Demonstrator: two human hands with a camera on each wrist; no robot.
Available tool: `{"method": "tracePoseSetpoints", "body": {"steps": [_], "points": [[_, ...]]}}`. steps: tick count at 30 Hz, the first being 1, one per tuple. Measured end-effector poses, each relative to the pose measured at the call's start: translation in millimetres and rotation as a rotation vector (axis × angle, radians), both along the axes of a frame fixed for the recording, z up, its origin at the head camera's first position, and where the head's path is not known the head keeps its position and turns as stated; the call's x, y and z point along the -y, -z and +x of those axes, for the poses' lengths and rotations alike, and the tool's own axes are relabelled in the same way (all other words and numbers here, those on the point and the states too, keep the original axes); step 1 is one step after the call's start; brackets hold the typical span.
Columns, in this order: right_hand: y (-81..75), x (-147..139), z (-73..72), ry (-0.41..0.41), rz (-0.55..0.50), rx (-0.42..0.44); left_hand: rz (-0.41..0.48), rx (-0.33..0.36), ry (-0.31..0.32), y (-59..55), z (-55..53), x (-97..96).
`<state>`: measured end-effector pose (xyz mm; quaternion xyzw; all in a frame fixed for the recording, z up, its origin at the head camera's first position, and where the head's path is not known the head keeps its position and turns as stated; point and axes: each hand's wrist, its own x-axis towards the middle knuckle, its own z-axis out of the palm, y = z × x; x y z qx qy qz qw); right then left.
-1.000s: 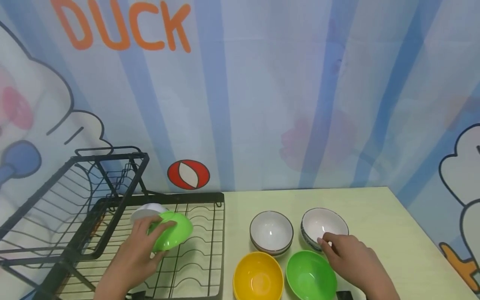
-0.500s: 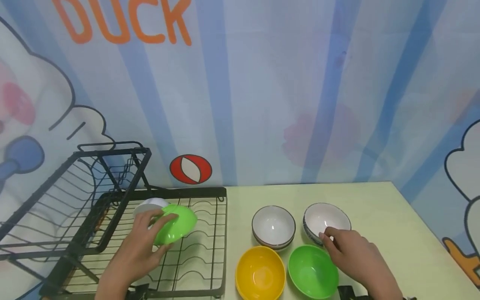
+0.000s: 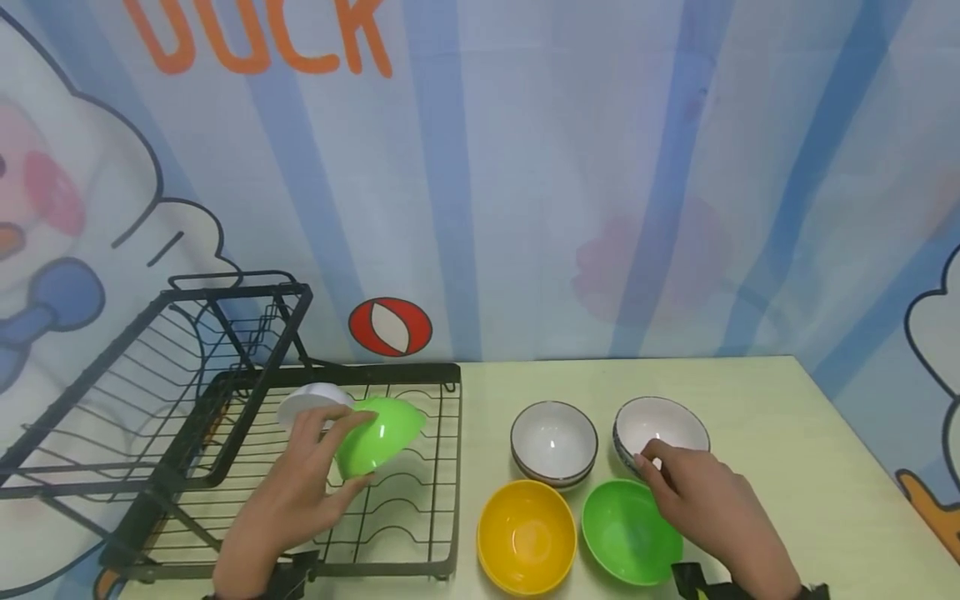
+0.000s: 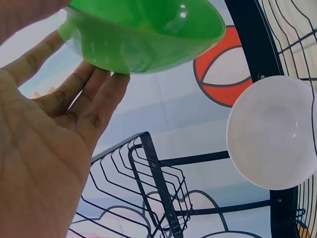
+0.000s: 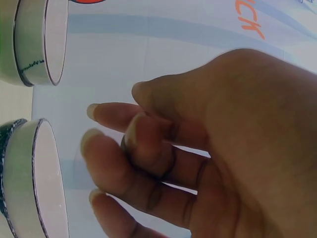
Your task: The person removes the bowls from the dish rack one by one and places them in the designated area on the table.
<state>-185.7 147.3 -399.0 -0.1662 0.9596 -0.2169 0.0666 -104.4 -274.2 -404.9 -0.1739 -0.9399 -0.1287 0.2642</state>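
Observation:
My left hand [image 3: 292,492] pinches a light green bowl [image 3: 382,437] by its edge, tilted on its side, over the dish rack. Fingers and thumb lie on opposite sides of it in the left wrist view, where the bowl [image 4: 148,47] hangs above the palm. Behind that hand a white bowl [image 3: 315,398] stands tilted in the rack. My right hand [image 3: 708,500] hovers over the table, fingers loosely curled and holding nothing. Near it are a patterned white bowl [image 3: 660,425] and a green bowl [image 3: 630,533]. The right wrist view shows that hand [image 5: 163,144] apart from the bowls.
The black wire dish rack [image 3: 453,483] takes up the left of the pale table [image 3: 787,467], with a raised side basket [image 3: 97,408]. Stacked white bowls [image 3: 553,442] and a yellow bowl [image 3: 527,537] stand between rack and right hand. A printed curtain [image 3: 525,183] hangs behind.
My left hand has moved slightly right over the rack with the green bowl, which has turned more onto its side. The head view has tilted down a little; the right hand stays near the same bowls.

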Motion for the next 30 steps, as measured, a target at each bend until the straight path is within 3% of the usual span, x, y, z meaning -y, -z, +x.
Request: {"method": "tracePoseSetpoints", "body": {"steps": [8,17,30], "points": [[-1.2,4.7,1.1,0.003,0.005,-0.014,0.028,0.054,0.030,-3.4,0.2,-8.3],[-4.3,17.2,3.0,-0.028,-0.039,-0.054,0.008,0.056,0.060,-8.5,-1.5,-19.7],[2.6,28.1,6.3,-0.065,-0.052,-0.075,-0.010,0.156,0.023,-7.3,6.4,-31.0]]}}
